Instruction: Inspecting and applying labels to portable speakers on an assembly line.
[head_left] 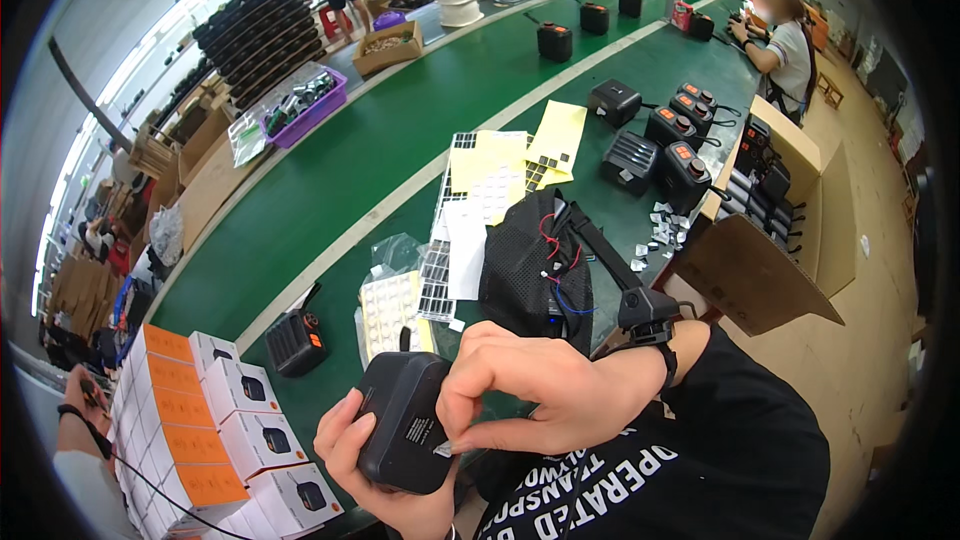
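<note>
My left hand (352,450) is wrapped round a black box-shaped device (402,410) with rounded corners and a short strap loop at its top. Its underside or back, with small pale print, faces up. Against the device's lower right corner is a small white sticker (443,449), pinched by the thumb and forefinger of my right hand (535,390). Just beyond my hands lie a sheet of pale round stickers (392,302) and a black mesh cap-like piece (515,275) with red and blue wires. Another black device (296,342) with orange markings stands to the left.
Sticker sheets (490,165) lie on the green workbench (350,155). Several black devices (630,158) stand at the right, near scattered white scraps (665,230) and an open carton (760,265). Stacked white-and-orange boxes (180,420) rise at the lower left. A co-worker (790,45) sits at the far right.
</note>
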Demonstrator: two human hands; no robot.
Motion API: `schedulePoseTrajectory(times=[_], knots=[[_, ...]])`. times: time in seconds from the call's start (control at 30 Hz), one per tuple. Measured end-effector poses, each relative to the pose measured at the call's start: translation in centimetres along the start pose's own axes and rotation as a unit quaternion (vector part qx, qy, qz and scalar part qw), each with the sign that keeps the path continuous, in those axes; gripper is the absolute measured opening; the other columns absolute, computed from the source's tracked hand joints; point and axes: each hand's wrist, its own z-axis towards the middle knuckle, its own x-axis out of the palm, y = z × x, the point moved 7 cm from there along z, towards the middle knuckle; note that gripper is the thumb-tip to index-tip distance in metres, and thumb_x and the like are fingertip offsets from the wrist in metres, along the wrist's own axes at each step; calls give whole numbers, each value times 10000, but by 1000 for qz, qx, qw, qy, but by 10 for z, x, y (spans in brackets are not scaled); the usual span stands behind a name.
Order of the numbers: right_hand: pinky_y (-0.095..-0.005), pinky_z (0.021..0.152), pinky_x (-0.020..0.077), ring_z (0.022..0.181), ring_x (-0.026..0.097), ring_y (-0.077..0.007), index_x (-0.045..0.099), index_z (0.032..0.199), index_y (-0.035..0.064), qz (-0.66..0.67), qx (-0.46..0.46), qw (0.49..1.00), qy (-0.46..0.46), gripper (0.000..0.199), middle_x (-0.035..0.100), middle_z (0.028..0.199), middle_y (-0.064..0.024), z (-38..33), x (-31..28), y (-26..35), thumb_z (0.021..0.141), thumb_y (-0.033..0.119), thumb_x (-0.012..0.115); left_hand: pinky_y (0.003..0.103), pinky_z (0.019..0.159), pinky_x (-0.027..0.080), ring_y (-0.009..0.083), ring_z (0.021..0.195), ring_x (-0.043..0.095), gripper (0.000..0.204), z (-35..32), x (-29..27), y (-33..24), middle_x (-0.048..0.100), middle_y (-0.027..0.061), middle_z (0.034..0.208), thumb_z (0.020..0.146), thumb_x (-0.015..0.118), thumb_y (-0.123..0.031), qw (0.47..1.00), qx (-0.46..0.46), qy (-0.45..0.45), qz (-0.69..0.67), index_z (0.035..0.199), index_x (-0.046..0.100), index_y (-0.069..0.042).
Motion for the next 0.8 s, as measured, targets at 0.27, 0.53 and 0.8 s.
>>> schedulePoseTrajectory(times=[0.27, 0.53, 0.8], knots=[[-473, 983, 297, 763, 566, -179, 513, 898, 74, 85, -113, 990, 29, 182, 615, 871, -39, -7, 0, 2, 800, -17, 636, 369, 958, 398, 244, 1116, 461, 872, 0, 4, 8, 393, 162, 1230, 502, 860, -74, 990, -56, 39, -126, 1213, 356, -105], [-496, 994, 324, 792, 575, -214, 547, 869, 64, -25, -88, 996, 23, 140, 600, 873, -47, -3, 3, 8, 793, -24, 626, 387, 954, 371, 257, 1111, 449, 817, 3, 3, -3, 410, 151, 1207, 496, 812, -15, 999, -3, 32, -16, 1189, 390, -106], [-480, 1007, 352, 734, 521, -236, 502, 857, 15, 22, -126, 990, 61, 125, 493, 785, -55, -5, 0, 10, 784, -47, 583, 387, 939, 368, 258, 1079, 453, 813, 4, 4, -7, 428, 149, 1181, 458, 812, -4, 999, 1, 35, -10, 1155, 409, -117]])
